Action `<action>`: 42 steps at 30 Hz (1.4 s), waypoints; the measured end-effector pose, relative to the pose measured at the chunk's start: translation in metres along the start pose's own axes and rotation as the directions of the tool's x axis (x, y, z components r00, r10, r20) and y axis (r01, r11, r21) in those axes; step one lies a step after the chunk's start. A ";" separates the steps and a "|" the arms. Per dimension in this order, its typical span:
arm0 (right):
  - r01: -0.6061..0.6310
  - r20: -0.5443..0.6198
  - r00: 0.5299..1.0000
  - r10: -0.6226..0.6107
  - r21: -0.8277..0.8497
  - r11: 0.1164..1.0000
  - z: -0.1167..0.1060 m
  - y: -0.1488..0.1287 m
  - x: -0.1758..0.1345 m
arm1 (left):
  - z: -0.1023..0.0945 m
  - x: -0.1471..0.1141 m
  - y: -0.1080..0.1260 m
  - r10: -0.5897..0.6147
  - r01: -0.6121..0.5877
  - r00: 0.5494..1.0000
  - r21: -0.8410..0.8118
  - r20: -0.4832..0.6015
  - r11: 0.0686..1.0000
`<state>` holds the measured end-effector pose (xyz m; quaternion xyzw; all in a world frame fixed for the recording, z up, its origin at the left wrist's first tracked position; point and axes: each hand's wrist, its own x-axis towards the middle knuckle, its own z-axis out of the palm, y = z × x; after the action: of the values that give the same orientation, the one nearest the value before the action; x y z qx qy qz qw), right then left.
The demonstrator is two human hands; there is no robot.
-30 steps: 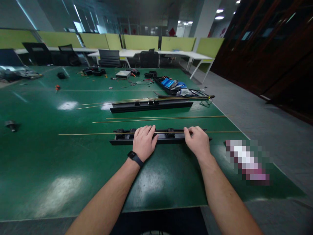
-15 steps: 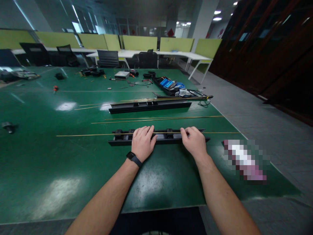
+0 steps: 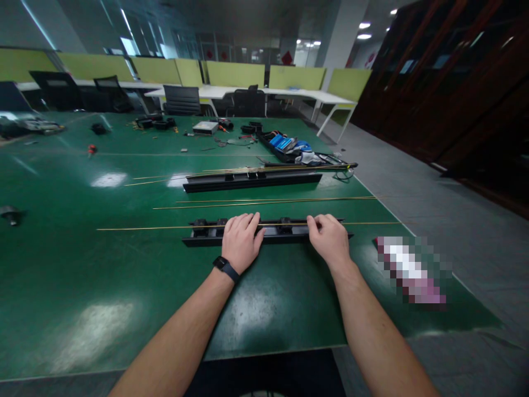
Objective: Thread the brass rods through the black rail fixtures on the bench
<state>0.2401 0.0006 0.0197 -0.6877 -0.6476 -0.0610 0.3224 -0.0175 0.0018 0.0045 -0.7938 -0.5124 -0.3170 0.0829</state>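
A long black channel-shaped rail (image 3: pixel 275 239) with black blocks in it lies across the table before me. Along its top runs a thin brass-coloured rod (image 3: pixel 140 228), sticking out past both ends. My left hand (image 3: pixel 242 236), a dark watch on its wrist, is closed over the middle of the rail, the thumb toward the near side; its fingertips are partly hidden. Near the rail's right end, my right hand (image 3: pixel 328 236) pinches the rod between thumb and fingers. A black block (image 3: pixel 285 223) shows between the hands, and another block (image 3: pixel 200 225) near the left end.
Beyond lie two loose rods (image 3: pixel 231 204) and a second black rail (image 3: pixel 256 181) with more rods. A black tray (image 3: pixel 270 146) holds blue packets. Several tools and a grey box (image 3: pixel 205 128) are at the back. A pixelated item (image 3: pixel 409 270) lies right, near the table edge.
My right hand has shifted very slightly right, and the rod's left end has slid a little the same way. My left hand stays on the rail. The view has turned slightly.
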 end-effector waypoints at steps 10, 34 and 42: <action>0.023 0.017 1.000 -0.024 0.041 0.999 0.004 -0.003 -0.002 | 0.001 -0.001 0.000 0.001 -0.001 1.000 0.001 -0.012 1.000; 0.012 0.027 1.000 -0.013 0.054 0.998 0.000 -0.005 -0.001 | 0.000 0.000 0.000 0.001 -0.001 1.000 0.003 0.002 1.000; -0.012 0.019 1.000 0.011 0.024 1.000 -0.001 0.002 0.002 | 0.000 0.000 0.000 0.004 -0.004 1.000 -0.001 0.008 1.000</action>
<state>0.2431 0.0013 0.0206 -0.6880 -0.6474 -0.0445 0.3249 -0.0173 0.0016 0.0048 -0.7959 -0.5111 -0.3141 0.0811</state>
